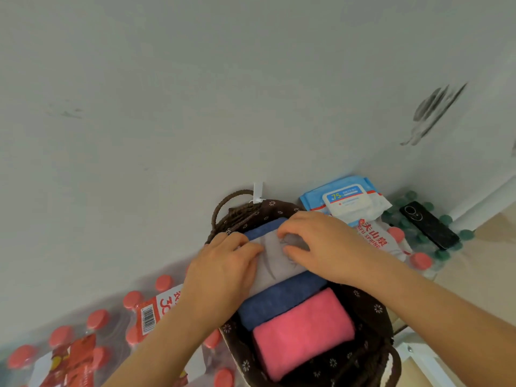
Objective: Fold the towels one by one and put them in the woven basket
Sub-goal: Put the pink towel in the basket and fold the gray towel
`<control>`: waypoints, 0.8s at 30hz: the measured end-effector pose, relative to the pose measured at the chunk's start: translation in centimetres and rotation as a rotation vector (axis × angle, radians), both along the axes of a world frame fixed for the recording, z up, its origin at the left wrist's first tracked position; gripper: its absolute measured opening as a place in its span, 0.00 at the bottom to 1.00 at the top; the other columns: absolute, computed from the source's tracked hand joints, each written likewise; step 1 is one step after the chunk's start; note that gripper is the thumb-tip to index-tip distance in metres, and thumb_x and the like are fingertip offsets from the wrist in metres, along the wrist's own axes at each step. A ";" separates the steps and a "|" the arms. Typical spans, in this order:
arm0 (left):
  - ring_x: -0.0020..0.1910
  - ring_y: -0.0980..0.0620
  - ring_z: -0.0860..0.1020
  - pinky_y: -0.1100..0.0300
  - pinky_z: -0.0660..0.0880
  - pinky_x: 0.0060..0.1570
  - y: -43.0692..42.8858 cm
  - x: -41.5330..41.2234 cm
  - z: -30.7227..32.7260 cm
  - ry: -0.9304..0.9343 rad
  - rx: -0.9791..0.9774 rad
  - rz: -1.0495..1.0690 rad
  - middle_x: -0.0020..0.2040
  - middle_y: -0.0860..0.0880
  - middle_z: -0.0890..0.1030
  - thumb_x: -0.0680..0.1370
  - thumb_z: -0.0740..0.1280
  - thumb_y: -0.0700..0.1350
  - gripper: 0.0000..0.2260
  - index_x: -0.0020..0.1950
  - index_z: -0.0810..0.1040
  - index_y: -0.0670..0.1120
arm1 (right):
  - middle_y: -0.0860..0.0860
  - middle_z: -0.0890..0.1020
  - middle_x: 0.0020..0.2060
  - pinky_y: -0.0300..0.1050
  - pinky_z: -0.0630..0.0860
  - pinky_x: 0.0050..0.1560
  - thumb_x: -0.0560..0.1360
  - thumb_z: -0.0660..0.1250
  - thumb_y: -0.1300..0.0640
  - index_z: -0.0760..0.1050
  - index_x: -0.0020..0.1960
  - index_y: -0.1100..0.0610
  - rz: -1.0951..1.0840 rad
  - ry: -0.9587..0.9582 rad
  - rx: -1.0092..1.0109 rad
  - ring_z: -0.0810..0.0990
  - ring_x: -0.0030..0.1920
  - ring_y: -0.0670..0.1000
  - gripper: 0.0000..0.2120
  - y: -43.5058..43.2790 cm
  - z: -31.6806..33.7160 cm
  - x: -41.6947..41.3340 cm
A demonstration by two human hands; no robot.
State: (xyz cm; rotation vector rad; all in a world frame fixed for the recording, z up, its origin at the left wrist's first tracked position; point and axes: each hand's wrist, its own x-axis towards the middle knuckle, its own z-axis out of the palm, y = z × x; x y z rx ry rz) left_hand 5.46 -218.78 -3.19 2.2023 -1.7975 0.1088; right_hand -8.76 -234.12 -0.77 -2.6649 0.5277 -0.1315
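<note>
— Grey folded towel (279,266): where is it, and who has it?
— Inside the dark brown woven basket (374,308) with the flowered lining, lying on a blue folded towel (282,300). The left hand (223,272) clasps one end, thumb on top. The right hand (324,241) pinches the cloth, which puckers there. I'd guess they're seating it flat so the fold keeps.
— Room to work?
— Tight. A pink folded towel (301,331) fills the near half, the rim hems both sides, and the white wall (167,107) stands just behind. Straight up looks freest.
</note>
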 end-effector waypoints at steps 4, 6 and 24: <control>0.40 0.50 0.76 0.54 0.76 0.35 0.4 0.1 1.6 0.025 -0.096 -0.095 0.44 0.51 0.79 0.75 0.59 0.46 0.12 0.47 0.82 0.47 | 0.46 0.81 0.51 0.48 0.72 0.56 0.72 0.61 0.49 0.80 0.52 0.50 -0.103 -0.067 0.060 0.77 0.53 0.48 0.13 0.5 1.2 -1.2; 0.40 0.50 0.76 0.54 0.76 0.34 0.6 0.2 2.0 0.016 -0.106 -0.142 0.44 0.50 0.79 0.74 0.59 0.45 0.12 0.46 0.82 0.47 | 0.45 0.81 0.50 0.46 0.71 0.57 0.72 0.61 0.49 0.80 0.51 0.50 -0.158 -0.082 0.074 0.77 0.52 0.47 0.13 0.9 1.7 -1.6; 0.41 0.55 0.76 0.54 0.75 0.40 4.3 -7.1 7.8 0.384 -0.021 -0.658 0.41 0.55 0.80 0.78 0.55 0.52 0.13 0.55 0.77 0.57 | 0.37 0.84 0.41 0.33 0.76 0.47 0.74 0.69 0.56 0.82 0.48 0.44 -0.878 -0.442 0.317 0.81 0.43 0.37 0.08 14.4 7.8 -12.2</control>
